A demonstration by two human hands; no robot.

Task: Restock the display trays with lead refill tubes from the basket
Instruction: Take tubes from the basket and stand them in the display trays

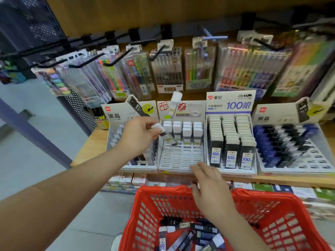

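Pinching tube (167, 137) over half-filled tray (179, 161) — more tubes (188, 232) in basket (268, 198).

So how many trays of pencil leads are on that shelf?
4, in one row: left tray, second tray, third tray, right tray. More may lie out of view.
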